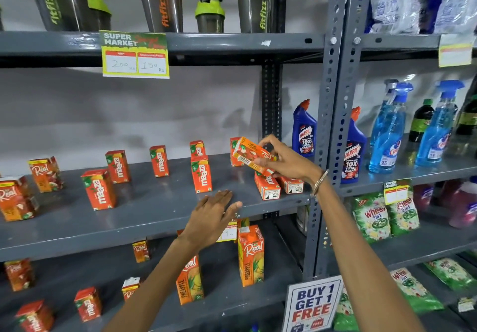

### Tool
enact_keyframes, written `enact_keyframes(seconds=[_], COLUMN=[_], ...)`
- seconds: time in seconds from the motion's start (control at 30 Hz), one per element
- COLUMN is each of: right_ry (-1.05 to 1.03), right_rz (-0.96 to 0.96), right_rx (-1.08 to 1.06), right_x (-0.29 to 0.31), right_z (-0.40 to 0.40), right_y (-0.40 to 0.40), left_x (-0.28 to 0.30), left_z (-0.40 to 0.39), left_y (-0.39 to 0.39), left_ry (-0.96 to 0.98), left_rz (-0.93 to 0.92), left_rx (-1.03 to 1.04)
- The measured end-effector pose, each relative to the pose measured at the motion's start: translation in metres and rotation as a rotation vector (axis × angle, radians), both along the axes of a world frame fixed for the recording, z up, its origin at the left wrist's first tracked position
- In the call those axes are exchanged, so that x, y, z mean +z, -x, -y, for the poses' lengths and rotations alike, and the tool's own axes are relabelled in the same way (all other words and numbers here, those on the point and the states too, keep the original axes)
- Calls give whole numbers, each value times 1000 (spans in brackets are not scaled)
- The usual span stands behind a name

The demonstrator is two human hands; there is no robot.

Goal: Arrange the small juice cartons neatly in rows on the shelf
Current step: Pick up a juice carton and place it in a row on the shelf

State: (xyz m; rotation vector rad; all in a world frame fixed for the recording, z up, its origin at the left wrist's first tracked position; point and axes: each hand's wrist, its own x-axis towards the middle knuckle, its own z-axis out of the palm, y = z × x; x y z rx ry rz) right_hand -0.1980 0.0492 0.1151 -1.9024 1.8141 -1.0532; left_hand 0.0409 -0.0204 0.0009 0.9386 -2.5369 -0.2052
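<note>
a grey metal shelf [144, 210] carried the small juice cartons, scattered loosely rather than in tidy rows. near its left edge stood two real cartons [46, 174], one behind the other, the front one at the edge of view. maaza cartons [99, 189] stood upright across the middle, some toward the back edge and some nearer the front, well apart from each other. near the right edge two more maaza cartons lay tipped over [267, 186], just beside each other.

the right hand [289, 162] was raised above those fallen cartons, a bangle [319, 182] on its wrist. its fingers [268, 142] were curled closed around a small real carton [254, 156], pinching it between thumb and fingertips; the carton was tilted, off the shelf surface, near the right back corner.

the left hand [213, 214] rested palm down at the front edge of the shelf, right of the middle, fingers spread flat and holding nothing.

a yellow price card [135, 54] hung from the shelf above.
</note>
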Motion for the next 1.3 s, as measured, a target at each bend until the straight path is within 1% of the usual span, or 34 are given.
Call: enact_keyframes(seconds=[0.03,0.17,0.23,0.27,0.37,0.43,0.5,0.57,0.63,0.73,0.8,0.87,0.93,1.07,1.1,1.23,1.3], right_ry=[-17,-97,-110,-82,108,186,236,259,263,215,175,169,161,198,206,190,176], right_rz=[38,24,124,184,306,370,533,700,798,914,929,939,956,882,864,816,779], right_rx=[35,86,127,144,150,143,137,145,177,260,307,325,342,337,334,312,286], right_x=[0,-6,-8,-10,-15,-19,-24,-28,-32,-38,-44,-46,-48,-45,-44,-42,-44], right_z=[-2,-2,-2,-1,2,10,18,30,44,63,79,89,105,131,135,176,201], right_y=[-5,-19,-28,-32,-50,-70,-95,-129,-169,-226,-276,-313,-367,-455,-468,-549,-579], left_x=[0,2,-1,-4,-15,-21,-25,-27,-28,-27,-26,-26,-31,-32,-31,-27,-27], left_z=[1,1,2,4,10,14,17,22,28,34,41,48,61,87,92,123,137], left_y=[-5,-22,-32,-37,-56,-75,-96,-124,-158,-209,-257,-292,-346,-428,-438,-511,-535], left_ry=[-3,-27,-22,-9,77,129,150,152,165,181,153,173,188,185,193,206,202], left_rz=[-13,-47,-47,-40,9,33,40,46,24,37,41,51,58,74,76,67,67], left_rx=[10,25,28,32,48,79,122,179,245,331,384,413,445,471,474,503,508])
